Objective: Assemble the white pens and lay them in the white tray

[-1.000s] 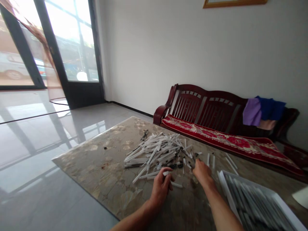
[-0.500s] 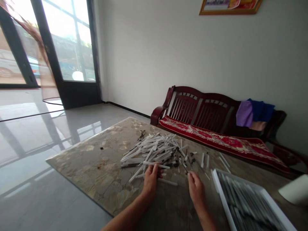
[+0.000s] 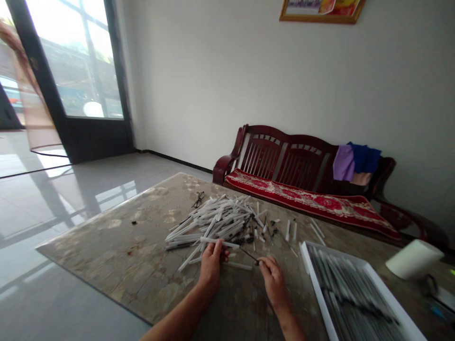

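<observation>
My left hand [image 3: 211,265] is closed around a white pen barrel [image 3: 227,244], held nearly level at the near edge of a heap of similar white barrels [image 3: 213,215]. My right hand [image 3: 273,274] pinches a thin dark rod [image 3: 250,254], which looks like a pen refill. The rod slants up to the left, and its far end meets the barrel's right end. Whether it is inside cannot be made out. Small black parts [image 3: 274,230] and thin rods lie right of the heap.
A white open box [image 3: 322,305] full of slim dark-and-grey pens stands at right on the patterned table [image 3: 142,265]. Beyond it lies a white roll [image 3: 414,259]. Dark eyeglasses [image 3: 199,199] rest behind the heap. A wooden bench [image 3: 287,156] stands behind the table.
My right hand has brought the thin rod over to the end of the barrel. The left hand keeps its hold on the barrel. The whole view has shifted to the right.
</observation>
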{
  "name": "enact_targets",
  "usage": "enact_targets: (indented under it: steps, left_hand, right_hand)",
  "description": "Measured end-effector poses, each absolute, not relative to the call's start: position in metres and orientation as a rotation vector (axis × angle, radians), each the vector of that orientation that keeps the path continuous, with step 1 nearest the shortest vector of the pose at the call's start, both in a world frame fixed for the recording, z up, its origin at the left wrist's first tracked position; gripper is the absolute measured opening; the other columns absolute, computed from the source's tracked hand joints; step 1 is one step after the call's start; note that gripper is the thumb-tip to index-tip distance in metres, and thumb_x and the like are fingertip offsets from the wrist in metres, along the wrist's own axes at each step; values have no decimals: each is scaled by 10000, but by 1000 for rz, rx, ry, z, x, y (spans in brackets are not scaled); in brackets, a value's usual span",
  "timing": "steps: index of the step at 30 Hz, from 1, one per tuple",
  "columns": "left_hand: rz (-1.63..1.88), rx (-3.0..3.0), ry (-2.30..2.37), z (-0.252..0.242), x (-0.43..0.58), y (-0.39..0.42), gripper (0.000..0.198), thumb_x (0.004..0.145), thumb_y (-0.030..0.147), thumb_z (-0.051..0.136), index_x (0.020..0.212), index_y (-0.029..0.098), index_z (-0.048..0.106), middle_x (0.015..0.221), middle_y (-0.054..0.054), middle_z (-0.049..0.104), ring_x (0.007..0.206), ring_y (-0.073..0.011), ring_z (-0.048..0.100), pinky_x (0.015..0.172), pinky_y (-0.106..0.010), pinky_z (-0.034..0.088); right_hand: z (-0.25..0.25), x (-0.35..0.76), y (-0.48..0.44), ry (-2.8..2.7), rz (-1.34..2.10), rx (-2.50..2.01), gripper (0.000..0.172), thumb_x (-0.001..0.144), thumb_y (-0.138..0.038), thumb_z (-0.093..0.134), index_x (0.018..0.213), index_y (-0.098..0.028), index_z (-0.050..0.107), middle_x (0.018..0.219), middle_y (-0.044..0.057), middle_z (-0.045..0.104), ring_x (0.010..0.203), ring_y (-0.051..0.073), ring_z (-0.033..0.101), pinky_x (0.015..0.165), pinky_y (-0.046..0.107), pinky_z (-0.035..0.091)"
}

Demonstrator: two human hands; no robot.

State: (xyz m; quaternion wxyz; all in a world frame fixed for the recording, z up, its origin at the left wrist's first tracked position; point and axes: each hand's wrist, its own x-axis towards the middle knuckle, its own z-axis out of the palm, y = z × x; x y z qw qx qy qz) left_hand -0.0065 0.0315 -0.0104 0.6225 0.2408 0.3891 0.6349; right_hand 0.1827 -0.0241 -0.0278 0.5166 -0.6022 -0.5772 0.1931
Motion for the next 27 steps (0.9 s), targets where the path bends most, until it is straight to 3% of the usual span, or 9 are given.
enact_targets:
  steps: [13, 19, 23, 27]
  left_hand:
    - [1438, 701, 943, -10, -7, 30, 476, 571, 606, 778, 674, 181, 591, 526, 38, 578, 455, -112, 510, 409, -208, 376]
    - [1326, 881, 842, -7, -5, 19, 448, 632, 573, 767, 765, 162, 645, 551, 18, 614, 480, -113, 531, 433, -202, 401]
    - [1231, 823, 752, -5, -5, 15, 437, 610, 517, 811, 793, 148, 662, 602, -6, 652, 524, -129, 580, 448, -207, 423]
    - [1220, 665, 728, -3, -6, 12, 422, 588, 472, 844, 787, 140, 673, 628, -13, 668, 547, -120, 601, 467, -192, 421]
  right_hand:
    - [-22, 184, -28, -1503, 323, -1419, 288, 897, -375, 496, 814, -206, 715, 756, 40, 607, 750, 198, 611, 684, 279, 475]
    - [-10, 179, -35, -1644, 204, -1414, 276, 939, -341, 462, 864, -223, 699, 781, 27, 569, 730, 170, 591, 680, 261, 459]
    - [-6, 163, -33, -1601, 264, -1402, 266, 950, -367, 459, 935, -238, 691, 866, 45, 614, 838, 190, 610, 773, 292, 476]
    - [1, 141, -27, -1397, 569, -1292, 381, 959, -473, 426, 1187, -245, 628, 1149, 85, 655, 1067, 222, 611, 915, 344, 480]
